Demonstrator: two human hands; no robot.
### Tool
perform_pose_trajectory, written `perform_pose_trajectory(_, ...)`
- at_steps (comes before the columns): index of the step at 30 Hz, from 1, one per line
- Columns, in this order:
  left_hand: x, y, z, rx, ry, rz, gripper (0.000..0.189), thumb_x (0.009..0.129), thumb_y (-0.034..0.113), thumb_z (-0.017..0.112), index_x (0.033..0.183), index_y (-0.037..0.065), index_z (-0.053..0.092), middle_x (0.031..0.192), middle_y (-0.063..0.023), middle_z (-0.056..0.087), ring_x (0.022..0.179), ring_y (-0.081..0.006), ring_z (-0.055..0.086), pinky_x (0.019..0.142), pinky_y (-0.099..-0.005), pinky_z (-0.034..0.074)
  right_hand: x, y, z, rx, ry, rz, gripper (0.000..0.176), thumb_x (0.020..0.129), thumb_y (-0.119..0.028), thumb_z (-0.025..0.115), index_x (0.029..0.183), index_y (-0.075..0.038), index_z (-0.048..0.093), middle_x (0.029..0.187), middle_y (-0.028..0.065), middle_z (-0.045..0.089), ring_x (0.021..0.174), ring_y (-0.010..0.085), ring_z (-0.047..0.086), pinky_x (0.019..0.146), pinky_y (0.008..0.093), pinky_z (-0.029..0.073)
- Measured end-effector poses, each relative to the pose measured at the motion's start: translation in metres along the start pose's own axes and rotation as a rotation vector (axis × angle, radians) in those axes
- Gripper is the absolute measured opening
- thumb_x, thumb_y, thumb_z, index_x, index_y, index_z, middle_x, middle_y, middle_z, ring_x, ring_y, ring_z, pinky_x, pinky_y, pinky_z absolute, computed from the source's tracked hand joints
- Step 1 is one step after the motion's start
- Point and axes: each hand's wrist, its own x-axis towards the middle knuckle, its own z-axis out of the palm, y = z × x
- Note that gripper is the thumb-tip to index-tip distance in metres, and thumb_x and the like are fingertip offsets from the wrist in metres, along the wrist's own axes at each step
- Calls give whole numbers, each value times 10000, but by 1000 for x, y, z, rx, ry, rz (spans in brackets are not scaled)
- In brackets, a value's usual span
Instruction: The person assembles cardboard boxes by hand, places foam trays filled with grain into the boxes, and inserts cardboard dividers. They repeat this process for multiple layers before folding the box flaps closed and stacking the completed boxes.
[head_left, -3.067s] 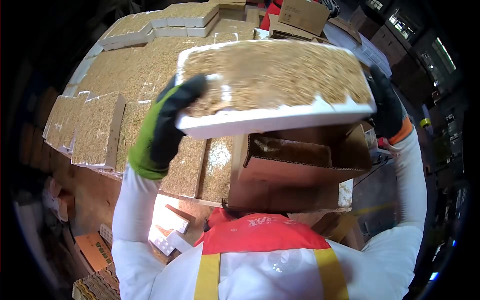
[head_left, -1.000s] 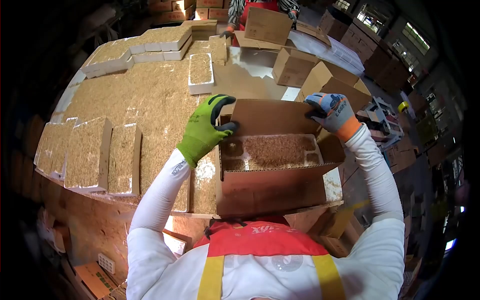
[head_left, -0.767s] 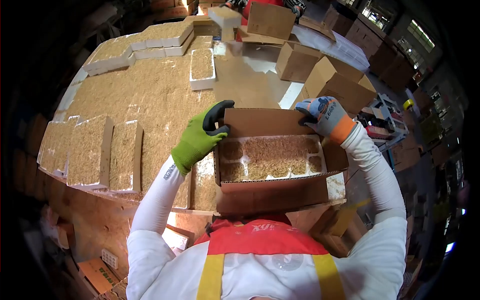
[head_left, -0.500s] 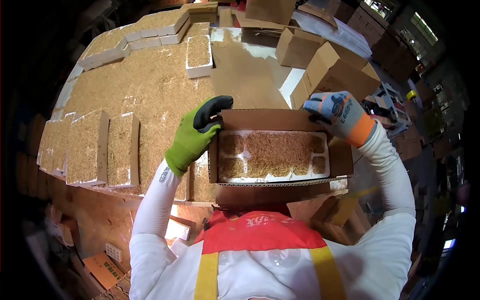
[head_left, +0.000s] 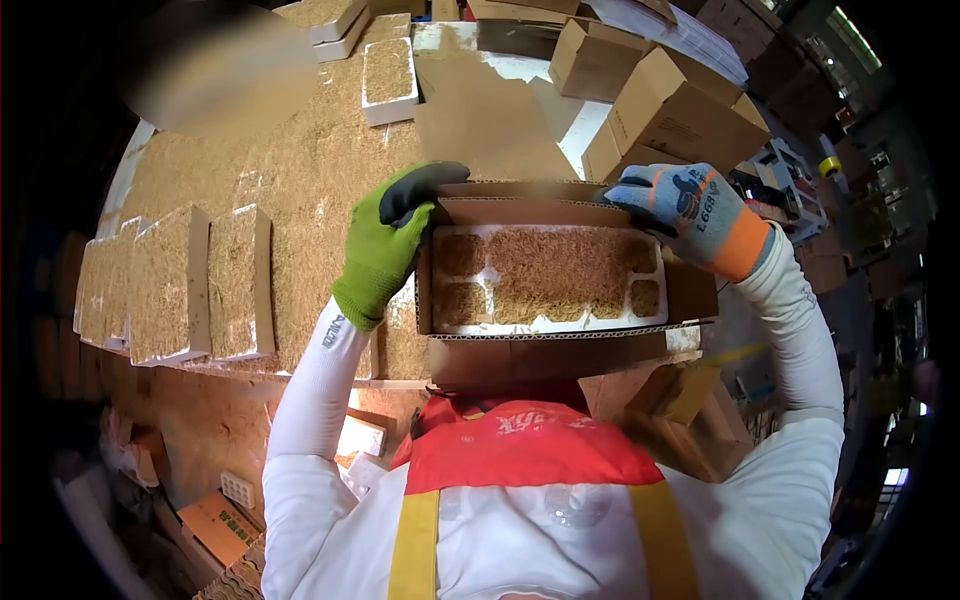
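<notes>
An open cardboard box stands in front of me at the table's near edge. Inside it lies a white foam tray filled with brown shavings. My left hand, in a green glove with black fingertips, grips the box's far left corner. At the far right corner, my right hand in a grey and orange glove has its fingers bent over the far flap; its thumb is hidden.
Shavings cover much of the table. Filled foam trays stand at the left and at the back. Open cardboard boxes are at the back right, and another box is low at the right. A blurred tan shape covers the upper left.
The far flap of the box has moved, and both hands have shifted slightly along with it. The surroundings sit higher in view. A blurred tan shape has appeared at upper left.
</notes>
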Motion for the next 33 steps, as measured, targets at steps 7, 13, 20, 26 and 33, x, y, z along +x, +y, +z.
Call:
perform_pose_trajectory(7, 1, -6, -1, -29, 11, -59, 298, 957, 84, 492, 1211, -23, 603, 1184, -76, 644, 1099, -135, 556, 985, -273, 401, -36, 2, 79, 373, -231, -232, 623, 799, -426, 677, 1380, -276, 511, 1442, 126, 404, 1220, 351, 399, 1071, 482, 311)
perform_pose_trajectory(13, -40, -34, -11, -123, 62, -147, 592, 996, 357, 507, 1460, 31, 339, 1437, -111, 441, 1282, -202, 449, 1053, -320, 367, -16, -21, 83, 155, -88, -124, 514, 656, -315, 815, 1105, -180, 603, 1168, 141, 534, 985, 341, 538, 831, 434, 470)
perform_pose_trajectory(20, -45, -35, 37, -299, -63, -549, 531, 854, 169, 728, 1308, 94, 464, 965, -4, 643, 791, -55, 589, 644, -222, 475, -24, -37, 35, 462, 169, 24, 437, 757, -223, 773, 1149, -113, 612, 1066, 118, 602, 945, 247, 592, 807, 363, 496)
perform_pose_trajectory(26, -69, -51, 0, -427, 64, -549, 464, 902, 89, 654, 1315, -9, 465, 1205, -82, 591, 1089, -150, 581, 980, -299, 476, -167, 41, 203, 1045, 1009, 894, 329, 1021, -242, 433, 1284, -72, 532, 1127, 17, 601, 927, 143, 576, 815, 304, 497)
perform_pose_trajectory(33, -41, -31, 2, -17, 114, -353, 411, 935, 205, 617, 1257, -41, 547, 1236, -99, 592, 1149, -161, 559, 1054, -328, 402, -73, 8, 189, 1659, 984, 717, 444, 1013, -220, 397, 1364, 49, 438, 1362, 144, 502, 1247, 230, 488, 1099, 336, 341)
